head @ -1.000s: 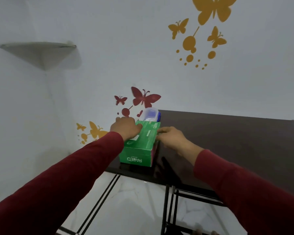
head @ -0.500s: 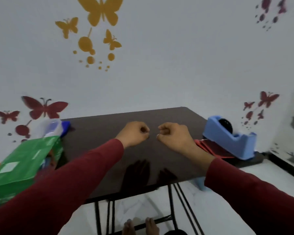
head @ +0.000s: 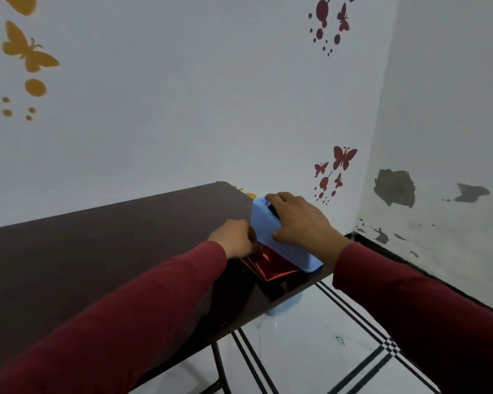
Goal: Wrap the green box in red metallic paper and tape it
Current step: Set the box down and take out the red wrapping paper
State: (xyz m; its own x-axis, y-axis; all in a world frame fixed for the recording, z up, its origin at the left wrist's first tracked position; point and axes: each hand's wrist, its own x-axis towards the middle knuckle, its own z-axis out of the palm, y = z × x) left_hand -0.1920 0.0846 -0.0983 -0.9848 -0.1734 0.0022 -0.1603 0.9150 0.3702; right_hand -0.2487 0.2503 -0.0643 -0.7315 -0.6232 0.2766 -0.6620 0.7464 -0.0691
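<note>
I am only starting: my right hand [head: 299,220] is curling its fingers over the blue dispenser [head: 279,245] at the worktop [head: 97,251] corner, while my left hand [head: 234,237] is pinching the folded red paper [head: 268,265] lying partly under it. The green box is out of view, so wrapping and taping are all still waiting

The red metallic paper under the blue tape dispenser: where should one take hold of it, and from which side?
Probably pinch the free left edge of the red metallic paper, coming from the left, where the left hand already touches it. It lies flat and folded, its right part under the blue tape dispenser, which the right hand holds from above.
</note>
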